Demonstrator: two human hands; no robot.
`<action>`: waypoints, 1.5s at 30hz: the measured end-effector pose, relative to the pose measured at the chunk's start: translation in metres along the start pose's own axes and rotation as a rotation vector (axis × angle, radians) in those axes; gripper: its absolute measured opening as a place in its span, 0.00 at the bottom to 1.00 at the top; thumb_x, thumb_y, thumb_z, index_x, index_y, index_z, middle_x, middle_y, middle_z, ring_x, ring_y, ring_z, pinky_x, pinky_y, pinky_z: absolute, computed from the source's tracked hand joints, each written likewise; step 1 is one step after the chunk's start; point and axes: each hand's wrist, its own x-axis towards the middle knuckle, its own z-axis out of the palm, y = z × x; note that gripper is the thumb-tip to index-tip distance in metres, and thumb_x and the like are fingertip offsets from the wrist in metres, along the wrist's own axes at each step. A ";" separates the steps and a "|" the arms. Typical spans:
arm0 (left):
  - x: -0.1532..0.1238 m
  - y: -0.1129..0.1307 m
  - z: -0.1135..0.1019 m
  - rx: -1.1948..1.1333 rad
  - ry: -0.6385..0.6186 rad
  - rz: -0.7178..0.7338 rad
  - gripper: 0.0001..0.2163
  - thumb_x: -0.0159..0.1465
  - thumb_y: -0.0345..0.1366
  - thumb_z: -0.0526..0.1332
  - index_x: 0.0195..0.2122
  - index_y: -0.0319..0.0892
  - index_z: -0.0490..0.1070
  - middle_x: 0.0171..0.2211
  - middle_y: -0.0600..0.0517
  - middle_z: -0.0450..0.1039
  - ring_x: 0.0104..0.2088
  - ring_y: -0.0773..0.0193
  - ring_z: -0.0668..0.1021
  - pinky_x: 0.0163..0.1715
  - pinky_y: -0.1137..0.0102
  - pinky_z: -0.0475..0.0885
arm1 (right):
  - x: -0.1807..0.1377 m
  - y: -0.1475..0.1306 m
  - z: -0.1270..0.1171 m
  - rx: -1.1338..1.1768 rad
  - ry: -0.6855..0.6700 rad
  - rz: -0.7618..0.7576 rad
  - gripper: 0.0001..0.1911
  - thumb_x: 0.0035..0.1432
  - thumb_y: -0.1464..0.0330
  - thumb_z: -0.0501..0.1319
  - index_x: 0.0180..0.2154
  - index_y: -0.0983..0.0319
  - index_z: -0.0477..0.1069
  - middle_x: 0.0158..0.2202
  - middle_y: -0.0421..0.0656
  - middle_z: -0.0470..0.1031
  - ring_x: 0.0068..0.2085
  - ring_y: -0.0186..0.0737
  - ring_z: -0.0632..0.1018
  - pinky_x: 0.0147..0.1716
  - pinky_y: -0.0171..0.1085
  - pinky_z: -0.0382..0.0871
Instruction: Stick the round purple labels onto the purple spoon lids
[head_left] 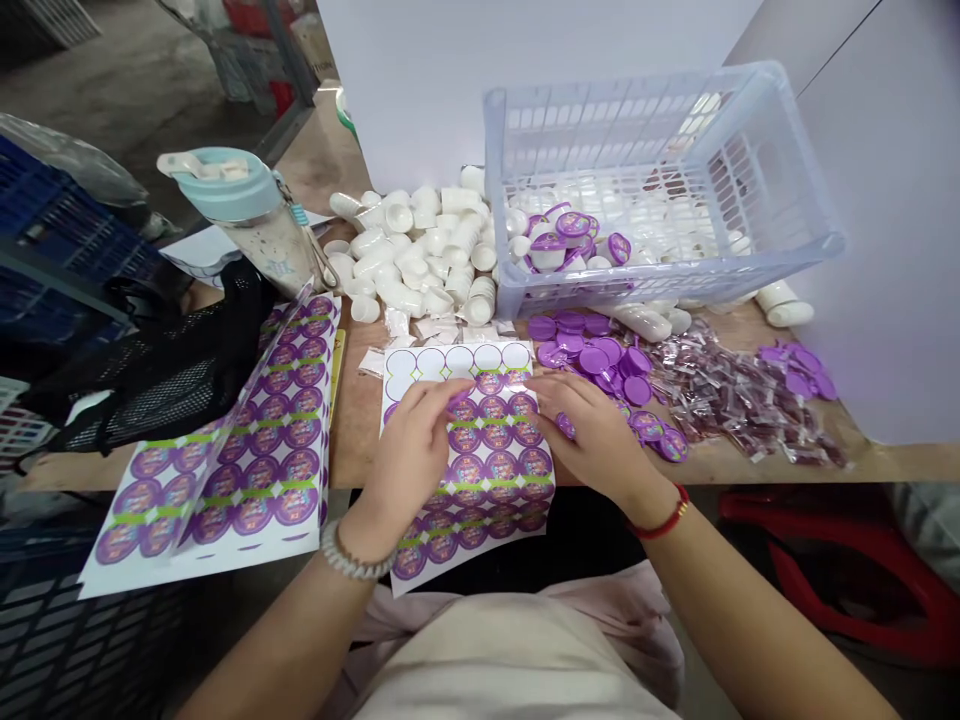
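A sheet of round purple stickers lies in front of me, its lower end over the table edge. Several top circles are bare white. My left hand is over the sheet's left side, thumb and forefinger closed on a small purple piece, seen nearly edge-on; I cannot tell whether it is a lid or a sticker. My right hand is at the sheet's right edge, fingers bent, thumb and forefinger slightly apart. Beside it are purple lids and lids with stickers.
White cups are heaped at the back. A pale plastic crate holds cups, some with purple lids. Small brown packets lie at right. A tumbler, a black mesh bag and more sticker sheets are at left.
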 end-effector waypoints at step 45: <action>0.045 -0.036 0.023 0.327 0.039 0.119 0.10 0.73 0.29 0.60 0.44 0.42 0.83 0.43 0.46 0.82 0.44 0.54 0.82 0.50 0.61 0.77 | 0.052 0.005 0.050 -0.400 0.064 -0.093 0.13 0.76 0.65 0.57 0.42 0.49 0.81 0.48 0.34 0.85 0.56 0.47 0.75 0.68 0.57 0.48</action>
